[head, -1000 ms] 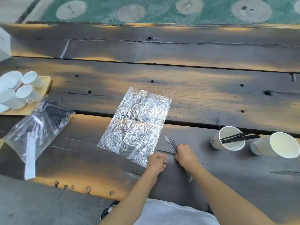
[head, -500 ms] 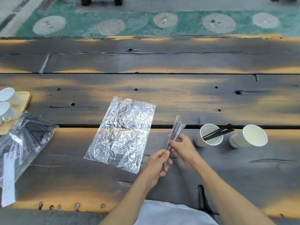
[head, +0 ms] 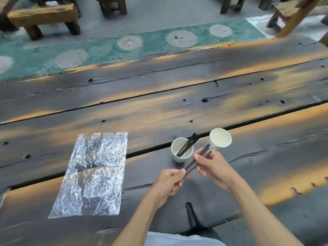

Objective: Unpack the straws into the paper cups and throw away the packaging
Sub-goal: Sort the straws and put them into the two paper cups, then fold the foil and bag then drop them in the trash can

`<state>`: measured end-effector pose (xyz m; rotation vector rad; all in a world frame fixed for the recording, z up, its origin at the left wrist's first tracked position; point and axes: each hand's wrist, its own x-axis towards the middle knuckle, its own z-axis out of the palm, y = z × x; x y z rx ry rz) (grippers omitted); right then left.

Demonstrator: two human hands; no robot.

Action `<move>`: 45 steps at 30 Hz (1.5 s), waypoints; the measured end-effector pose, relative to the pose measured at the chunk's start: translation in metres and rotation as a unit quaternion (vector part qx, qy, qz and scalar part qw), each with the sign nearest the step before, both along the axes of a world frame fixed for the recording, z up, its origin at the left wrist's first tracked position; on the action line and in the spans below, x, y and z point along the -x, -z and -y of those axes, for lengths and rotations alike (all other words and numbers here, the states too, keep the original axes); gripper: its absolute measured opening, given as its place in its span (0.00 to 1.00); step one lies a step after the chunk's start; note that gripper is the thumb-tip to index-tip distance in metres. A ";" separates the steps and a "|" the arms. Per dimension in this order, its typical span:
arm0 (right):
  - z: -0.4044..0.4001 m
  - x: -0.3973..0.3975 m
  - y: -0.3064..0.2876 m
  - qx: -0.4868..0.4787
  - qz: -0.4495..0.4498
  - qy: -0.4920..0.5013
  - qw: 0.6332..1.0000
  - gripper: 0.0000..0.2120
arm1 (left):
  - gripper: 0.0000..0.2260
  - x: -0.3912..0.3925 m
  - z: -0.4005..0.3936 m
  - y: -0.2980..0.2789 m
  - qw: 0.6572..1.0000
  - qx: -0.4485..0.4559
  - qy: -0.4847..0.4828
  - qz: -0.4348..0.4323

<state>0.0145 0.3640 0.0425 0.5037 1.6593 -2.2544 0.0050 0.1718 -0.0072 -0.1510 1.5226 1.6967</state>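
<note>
Head view: left hand (head: 168,181) pinches the near end and right hand (head: 211,166) the middle of wrapped straws (head: 197,160), long axis slanting far-right above the desk (head: 177,112); paper cups (head: 182,150) stand just beyond, nearer the right grip.

single head-worn view, aimed forward and down across a dark plank table (head: 159,107). both forearms are seen entering from the bottom edge at close range. beyond the far table edge, a green floor strip (head: 99,48) and wooden stools (head: 42,16) are taken in.
</note>
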 end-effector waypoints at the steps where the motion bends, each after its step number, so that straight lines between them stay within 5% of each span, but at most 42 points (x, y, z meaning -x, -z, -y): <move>1: -0.015 -0.005 -0.003 0.003 0.001 0.006 1.000 0.03 | 0.16 0.000 -0.013 -0.002 1.000 0.002 0.007 -0.003; 9: -0.117 -0.014 -0.020 -0.012 -0.015 0.062 0.998 0.03 | 0.07 0.006 -0.122 -0.017 0.990 -0.019 -0.137 0.025; 15: -0.182 0.019 -0.012 -0.068 -0.062 0.260 0.961 0.02 | 0.06 0.000 -0.130 0.011 0.966 0.041 -0.248 0.056; 28: -0.163 0.065 0.061 -0.209 0.016 0.126 0.970 0.05 | 0.05 -0.046 -0.077 0.057 0.922 0.207 -0.317 0.079; 38: -0.127 0.048 -0.005 -0.260 -0.097 0.262 0.924 0.13 | 0.04 -0.049 -0.015 0.073 0.911 0.247 -0.326 0.051; 41: -0.069 0.041 -0.019 -0.256 -0.111 0.204 0.938 0.09 | 0.06 -0.046 0.030 0.076 0.873 0.384 -0.300 -0.031; 45: 0.015 0.028 -0.009 -0.242 -0.103 0.078 0.962 0.07 | 0.19 -0.040 0.098 0.077 0.770 0.567 -0.258 -0.137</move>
